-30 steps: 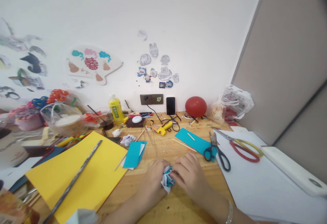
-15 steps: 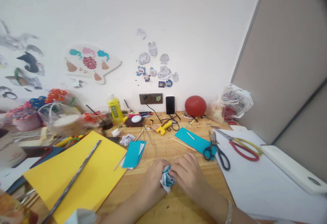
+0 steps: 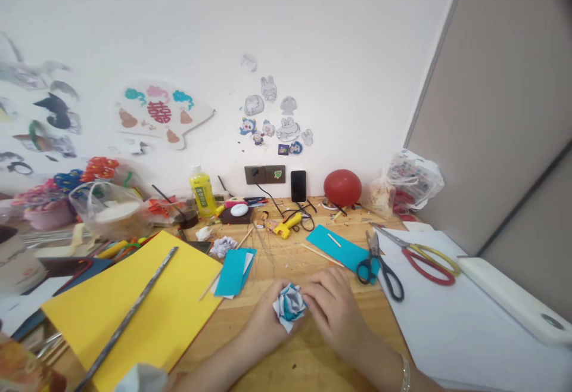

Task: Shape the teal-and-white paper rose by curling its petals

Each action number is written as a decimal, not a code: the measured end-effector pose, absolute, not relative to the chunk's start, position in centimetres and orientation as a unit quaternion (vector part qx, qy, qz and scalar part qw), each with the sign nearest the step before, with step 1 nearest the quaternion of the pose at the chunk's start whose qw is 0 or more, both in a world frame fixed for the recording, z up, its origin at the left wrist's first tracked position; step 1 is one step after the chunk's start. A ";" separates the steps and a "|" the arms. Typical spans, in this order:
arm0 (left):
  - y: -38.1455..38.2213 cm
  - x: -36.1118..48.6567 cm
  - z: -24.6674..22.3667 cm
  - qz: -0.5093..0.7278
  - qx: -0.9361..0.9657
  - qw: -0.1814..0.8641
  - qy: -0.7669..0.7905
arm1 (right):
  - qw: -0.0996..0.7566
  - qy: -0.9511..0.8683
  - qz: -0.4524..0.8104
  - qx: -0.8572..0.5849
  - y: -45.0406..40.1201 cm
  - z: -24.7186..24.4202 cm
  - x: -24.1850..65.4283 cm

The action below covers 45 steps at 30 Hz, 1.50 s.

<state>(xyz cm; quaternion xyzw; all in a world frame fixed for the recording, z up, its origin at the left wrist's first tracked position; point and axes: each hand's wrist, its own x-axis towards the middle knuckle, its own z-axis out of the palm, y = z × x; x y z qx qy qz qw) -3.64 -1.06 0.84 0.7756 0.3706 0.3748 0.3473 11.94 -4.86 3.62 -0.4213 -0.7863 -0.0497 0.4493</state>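
Observation:
A blue-and-white paper flower with crumpled, layered petals sits low in the middle of the head view, above the wooden table. My left hand is closed around its left side and underside. On the other side, my right hand has its fingers bent together, with the fingertips at the flower's right petals; whether they pinch a petal is hard to make out. Beyond my hands lie folded blue paper pieces and a blue paper strip. Black-handled scissors rest partly on that strip.
Yellow paper with a dark patterned stick covers the left side. Red-and-yellow-handled scissors lie on white sheets at the right. Farther back are a yellow glue gun, a red balloon, a phone and a bottle.
The paper flower has turned so that its layered petals face up more and show more fully. My right fingers have drawn slightly back to its right edge.

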 end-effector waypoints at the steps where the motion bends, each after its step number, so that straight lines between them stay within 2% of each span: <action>1: -1.1 -3.7 0.7 0.375 0.781 0.331 0.375 | 0.453 -0.784 -0.036 -0.424 -4.9 3.5 11.8; 7: -1.2 -3.9 0.1 0.345 0.817 0.250 0.389 | 0.460 -0.772 0.061 -0.435 -5.1 3.1 11.2; 22: -1.2 -4.0 0.2 0.320 0.845 0.163 0.395 | 0.446 -0.755 0.135 -0.461 -4.7 2.7 10.9; 31: -1.2 -4.2 0.0 0.321 0.848 0.158 0.391 | 0.460 -0.753 0.114 -0.456 -4.9 2.2 10.5; 40: -1.4 -4.0 0.3 0.310 0.858 0.154 0.380 | 0.502 -0.678 0.265 -0.467 -4.3 1.8 10.6; 45: -1.4 -4.0 0.2 0.308 0.868 0.145 0.360 | 0.524 -0.656 0.282 -0.465 -3.8 0.6 10.2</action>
